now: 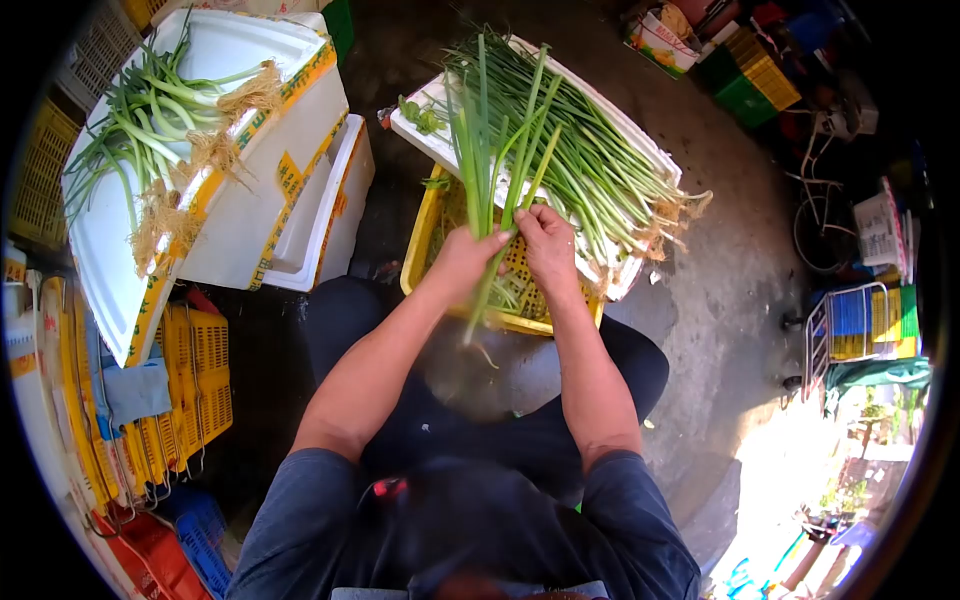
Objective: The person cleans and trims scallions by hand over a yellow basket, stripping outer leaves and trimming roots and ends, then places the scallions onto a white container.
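My left hand (466, 262) is closed around a green scallion (482, 150), its leaves pointing up and away from me and its root end hanging down toward my lap. My right hand (547, 246) pinches the same scallion's leaves just to the right. Beneath both hands sits a yellow plastic crate (418, 240) with green trimmings in it. Beyond, a pile of scallions (580, 150) with roots lies on a white foam lid (408, 130). At the left, more scallions (165, 120) with long brown roots rest on a white foam box (95, 260).
Yellow crates (200, 370) stand to my left, above a blue crate (195, 525) and a red one (150, 555). Far right is a metal trolley (850, 325) with crates. A green crate (740, 90) and a carton (662, 42) sit at the back right.
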Tool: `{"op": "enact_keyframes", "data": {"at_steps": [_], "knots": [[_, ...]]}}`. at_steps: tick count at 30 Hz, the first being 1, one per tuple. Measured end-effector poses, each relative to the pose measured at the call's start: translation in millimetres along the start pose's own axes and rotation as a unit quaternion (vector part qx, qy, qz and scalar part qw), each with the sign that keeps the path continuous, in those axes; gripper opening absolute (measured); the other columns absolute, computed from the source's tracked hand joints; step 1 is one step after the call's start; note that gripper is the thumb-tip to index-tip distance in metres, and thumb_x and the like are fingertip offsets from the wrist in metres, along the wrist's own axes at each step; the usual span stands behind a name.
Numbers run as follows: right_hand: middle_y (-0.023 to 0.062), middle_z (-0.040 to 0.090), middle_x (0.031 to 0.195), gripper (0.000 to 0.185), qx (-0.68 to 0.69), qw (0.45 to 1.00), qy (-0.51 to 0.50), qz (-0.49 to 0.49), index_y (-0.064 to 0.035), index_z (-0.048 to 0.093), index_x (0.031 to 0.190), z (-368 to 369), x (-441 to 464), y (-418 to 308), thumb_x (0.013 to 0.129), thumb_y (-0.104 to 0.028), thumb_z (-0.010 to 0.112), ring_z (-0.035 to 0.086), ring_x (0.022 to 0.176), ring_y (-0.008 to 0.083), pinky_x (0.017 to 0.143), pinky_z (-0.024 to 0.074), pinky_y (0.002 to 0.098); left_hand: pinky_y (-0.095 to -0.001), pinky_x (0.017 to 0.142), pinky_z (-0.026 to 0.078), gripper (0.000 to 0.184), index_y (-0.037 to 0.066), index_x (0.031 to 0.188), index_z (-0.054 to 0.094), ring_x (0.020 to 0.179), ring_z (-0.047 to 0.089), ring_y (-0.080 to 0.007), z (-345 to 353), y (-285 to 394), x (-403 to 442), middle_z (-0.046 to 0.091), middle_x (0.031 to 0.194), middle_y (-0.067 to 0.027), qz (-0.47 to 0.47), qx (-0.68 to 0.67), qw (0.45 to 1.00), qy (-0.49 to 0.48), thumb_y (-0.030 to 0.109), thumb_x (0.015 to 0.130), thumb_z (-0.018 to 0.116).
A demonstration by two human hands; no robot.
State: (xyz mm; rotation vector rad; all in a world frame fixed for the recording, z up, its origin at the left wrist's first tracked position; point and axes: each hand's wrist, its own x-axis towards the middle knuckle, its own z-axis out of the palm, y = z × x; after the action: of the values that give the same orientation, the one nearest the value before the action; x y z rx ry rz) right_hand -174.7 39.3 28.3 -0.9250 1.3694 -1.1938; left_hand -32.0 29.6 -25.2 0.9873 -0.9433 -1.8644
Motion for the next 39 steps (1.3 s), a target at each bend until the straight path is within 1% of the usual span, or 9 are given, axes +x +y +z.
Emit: {"op": "enact_keyframes", "data": {"at_steps": [8, 12, 15, 26, 29, 31, 35, 38, 39], "knots": [[0.0046, 0.071, 0.091, 0.014, -0.005, 0.99, 0.058, -0.126, -0.0031, 0.062, 0.091, -8, 6, 52, 0.1, -0.014, 0.06, 0.061, 0.074, 0.0086, 0.067, 0.0509, 0.0237, -0.0277, 0.061, 0.051, 0.019, 0.003, 0.103, 0.066, 0.073, 0.062, -0.0128, -7, 12, 4, 0.065, 0.089, -0.0037, 0.006, -0.065, 0.997, 0.031, 0.02, 0.095, 0.067], [-0.0036, 0.064, 0.083, 0.014, -0.028, 0.983, 0.064, -0.17, -0.001, 0.067, 0.098, 4, -29, 40, 0.1, -0.012, 0.06, 0.051, 0.074, 0.0032, 0.067, 0.0421, 0.0205, -0.0319, 0.063, 0.053, 0.019, 0.002, 0.105, 0.065, 0.075, 0.064, -0.0196, -15, 10, 11, 0.064, 0.086, -0.0062, 0.0, -0.138, 0.989, 0.056, 0.017, 0.095, 0.066], [0.0084, 0.071, 0.102, 0.015, -0.063, 0.982, 0.039, -0.176, 0.0006, 0.064, 0.104, 6, -55, 32, 0.103, -0.012, 0.056, 0.064, 0.093, 0.0133, 0.086, 0.0501, 0.027, -0.0327, 0.062, 0.053, 0.02, 0.0, 0.105, 0.064, 0.071, 0.064, -0.02, -20, 14, 11, 0.065, 0.086, -0.0079, 0.008, -0.152, 0.986, 0.059, 0.017, 0.095, 0.066], [0.0169, 0.069, 0.097, 0.015, 0.16, 0.961, 0.062, -0.219, 0.0024, 0.058, 0.103, -75, -112, 4, 0.103, -0.012, 0.053, 0.069, 0.088, 0.028, 0.085, 0.058, 0.0402, -0.0335, 0.06, 0.052, 0.018, 0.004, 0.104, 0.06, 0.068, 0.062, -0.0183, -25, 23, 12, 0.065, 0.086, -0.0086, 0.001, -0.112, 0.983, 0.146, 0.016, 0.094, 0.068], [0.0144, 0.068, 0.096, 0.02, -0.026, 0.957, 0.136, -0.253, 0.0051, 0.06, 0.113, -84, -108, -9, 0.103, -0.011, 0.053, 0.067, 0.082, 0.019, 0.075, 0.0557, 0.0313, -0.0336, 0.061, 0.052, 0.017, 0.006, 0.101, 0.059, 0.072, 0.063, -0.0175, -24, 26, 11, 0.065, 0.087, -0.0071, 0.009, -0.105, 0.984, 0.145, 0.017, 0.093, 0.07], [0.0108, 0.069, 0.094, 0.023, -0.123, 0.97, 0.139, -0.159, 0.0069, 0.061, 0.117, -79, -91, 5, 0.103, -0.009, 0.052, 0.064, 0.077, 0.0121, 0.071, 0.052, 0.0262, -0.0336, 0.061, 0.052, 0.018, 0.008, 0.099, 0.058, 0.076, 0.063, -0.0168, -20, 27, 10, 0.063, 0.087, -0.0053, 0.011, -0.108, 0.984, 0.144, 0.017, 0.092, 0.071], [0.0216, 0.068, 0.091, 0.033, -0.403, 0.901, 0.117, -0.108, 0.0069, 0.061, 0.117, -60, -63, 56, 0.093, -0.015, 0.064, 0.067, 0.076, 0.0272, 0.072, 0.0527, 0.0364, -0.0346, 0.063, 0.053, 0.022, 0.009, 0.097, 0.054, 0.082, 0.064, -0.016, -20, 27, 11, 0.06, 0.088, -0.0025, 0.03, -0.095, 0.984, 0.147, 0.016, 0.09, 0.074], [0.022, 0.068, 0.094, 0.033, -0.323, 0.935, 0.042, -0.14, 0.0036, 0.062, 0.119, -18, -59, 44, 0.091, -0.014, 0.065, 0.067, 0.076, 0.0305, 0.072, 0.0526, 0.0362, -0.0343, 0.063, 0.053, 0.024, 0.009, 0.097, 0.054, 0.083, 0.064, -0.0159, -18, 20, 9, 0.059, 0.089, -0.0016, 0.022, -0.087, 0.986, 0.139, 0.015, 0.089, 0.075], [0.0167, 0.068, 0.09, 0.032, -0.318, 0.935, 0.037, -0.154, 0.0041, 0.063, 0.118, -9, -49, 51, 0.092, -0.014, 0.066, 0.064, 0.074, 0.0233, 0.069, 0.0506, 0.0328, -0.0339, 0.062, 0.053, 0.024, 0.009, 0.097, 0.054, 0.083, 0.064, -0.0158, -18, 19, 12, 0.058, 0.089, -0.0016, 0.027, -0.089, 0.987, 0.134, 0.015, 0.088, 0.076]]}}
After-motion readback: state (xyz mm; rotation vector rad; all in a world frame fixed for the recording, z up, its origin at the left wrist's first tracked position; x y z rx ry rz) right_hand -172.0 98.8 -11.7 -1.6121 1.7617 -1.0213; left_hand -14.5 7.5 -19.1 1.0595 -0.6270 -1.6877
